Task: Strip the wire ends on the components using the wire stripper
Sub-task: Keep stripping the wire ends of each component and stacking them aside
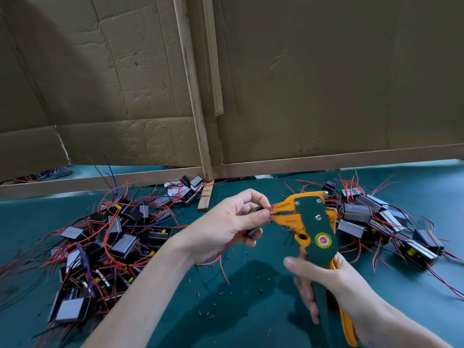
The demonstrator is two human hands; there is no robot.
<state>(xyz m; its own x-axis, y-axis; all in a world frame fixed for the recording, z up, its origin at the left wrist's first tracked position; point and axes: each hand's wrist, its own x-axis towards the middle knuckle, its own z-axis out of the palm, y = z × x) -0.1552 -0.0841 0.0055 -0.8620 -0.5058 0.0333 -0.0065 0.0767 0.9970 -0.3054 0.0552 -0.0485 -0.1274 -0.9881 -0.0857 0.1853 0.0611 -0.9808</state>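
My right hand (334, 290) grips the handles of a green and orange wire stripper (313, 229), its jaws pointing left. My left hand (226, 224) holds a small dark component (254, 232) and pinches its red wire (270, 207) between thumb and forefinger. The wire's end lies in the stripper's orange jaws (282, 213). More red wires hang below my left hand. Most of the component is hidden by my fingers.
A pile of components with red and blue wires (100, 237) lies at the left on the teal table (238, 310). Another pile (381, 222) sits at the right. Bits of red insulation (208, 315) dot the table. Cardboard panels in wooden frames (200, 96) stand behind.
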